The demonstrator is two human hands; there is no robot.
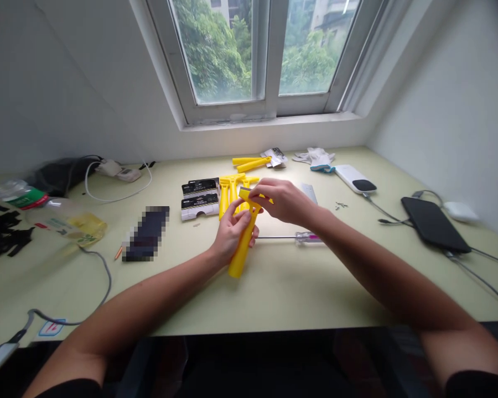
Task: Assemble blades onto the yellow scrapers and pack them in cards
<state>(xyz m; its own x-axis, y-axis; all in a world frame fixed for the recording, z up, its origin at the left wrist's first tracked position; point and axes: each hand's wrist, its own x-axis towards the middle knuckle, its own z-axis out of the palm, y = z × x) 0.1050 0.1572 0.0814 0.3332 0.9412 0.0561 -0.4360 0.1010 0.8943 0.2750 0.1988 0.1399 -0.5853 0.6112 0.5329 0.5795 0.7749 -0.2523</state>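
A yellow scraper [241, 258] is tilted above the desk, its head up and its handle end toward me. My left hand [226, 235] is closed round the upper handle. At the scraper's head, the fingers of my right hand [283, 200] are pinched on its right side; whether a small part is between them is hidden. Behind my hands lie several more yellow scrapers [232, 188], partly covered. To their left are black-and-white boxes [199, 207]. A screwdriver [307, 237] with a clear handle lies under my right forearm, its shaft pointing at my left hand.
Small screws [341, 206] lie to the right, near a white power bank [354, 179] and a black phone [435, 224] with cables. Gloves [318, 159] and yellow handles [249, 165] lie at the back. On the left are a pixelated dark object [147, 233], a plastic bottle [16, 193] and black strips [4, 232].
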